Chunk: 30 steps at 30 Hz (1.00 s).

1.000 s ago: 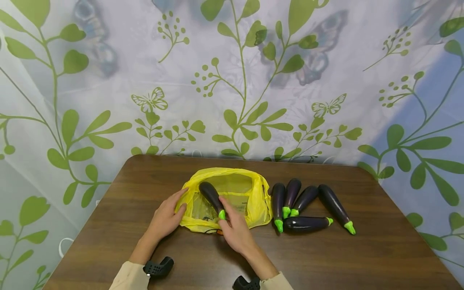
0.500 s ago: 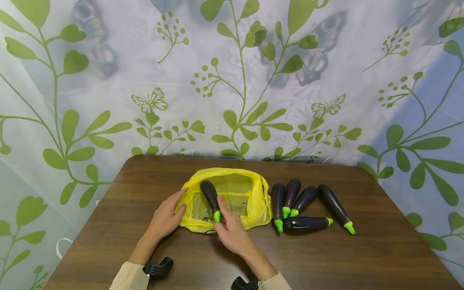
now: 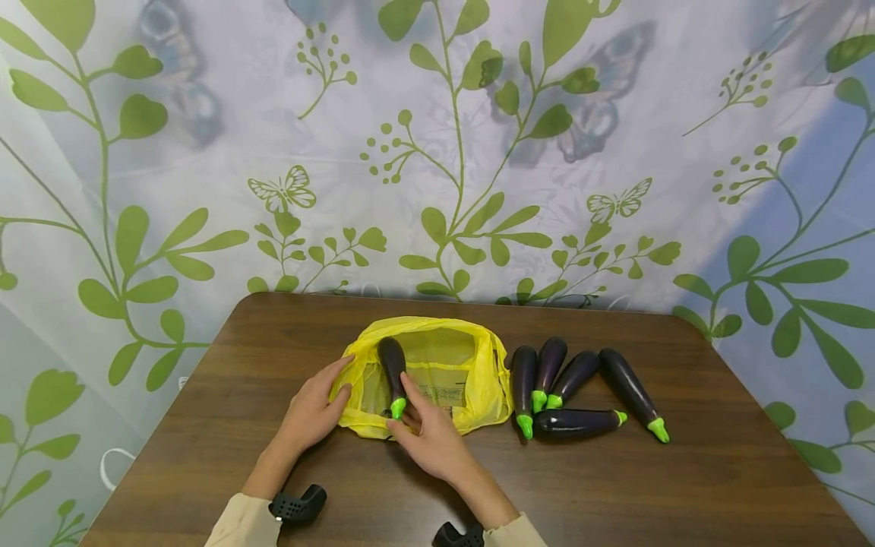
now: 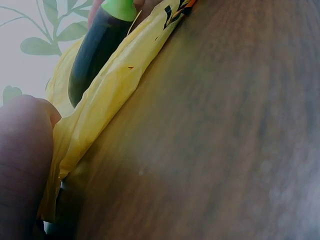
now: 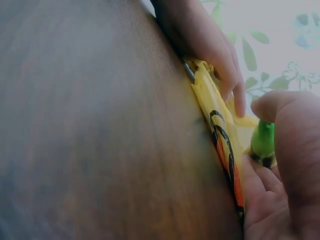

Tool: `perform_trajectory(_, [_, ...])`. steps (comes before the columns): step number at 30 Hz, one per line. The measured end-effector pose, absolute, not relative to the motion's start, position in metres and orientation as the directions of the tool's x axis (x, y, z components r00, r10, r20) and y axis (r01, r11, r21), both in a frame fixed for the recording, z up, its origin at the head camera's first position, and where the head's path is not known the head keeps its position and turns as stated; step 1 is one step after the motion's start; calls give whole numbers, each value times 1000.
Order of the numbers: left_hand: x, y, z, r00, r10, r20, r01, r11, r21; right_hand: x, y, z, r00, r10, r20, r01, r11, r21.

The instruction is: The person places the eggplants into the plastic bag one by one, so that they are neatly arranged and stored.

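A yellow plastic bag lies on the table with its mouth spread wide. My left hand holds its left rim; the thumb laps over the edge in the left wrist view. Over the bag's opening, my right hand holds a dark purple eggplant near its bright green stem end, which points toward me. In the right wrist view the thumb is at the green stem, with fingers beneath. The eggplant's far end slants into the bag; part of its lower side is hidden.
Several more eggplants lie right of the bag: one upright-lying eggplant close beside it, one crosswise eggplant, and one slanted eggplant farthest right. A leaf-patterned curtain hangs behind the brown wooden table.
My right hand has moved a little left with the eggplant, which has turned from slanted to more upright in the head view. My left hand and the bag have stayed almost still.
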State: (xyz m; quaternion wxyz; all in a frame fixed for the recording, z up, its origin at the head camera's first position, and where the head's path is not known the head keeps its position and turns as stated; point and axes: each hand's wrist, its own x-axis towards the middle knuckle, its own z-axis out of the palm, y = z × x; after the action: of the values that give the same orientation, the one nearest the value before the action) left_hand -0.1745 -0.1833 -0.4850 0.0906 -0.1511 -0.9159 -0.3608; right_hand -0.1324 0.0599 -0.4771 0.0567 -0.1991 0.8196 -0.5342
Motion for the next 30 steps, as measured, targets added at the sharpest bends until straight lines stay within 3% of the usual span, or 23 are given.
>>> perform_trajectory(30, [-174, -182, -485, -960, 186, 209, 278, 722, 634, -133, 47, -479, -904, -385, 185, -365, 468, -805])
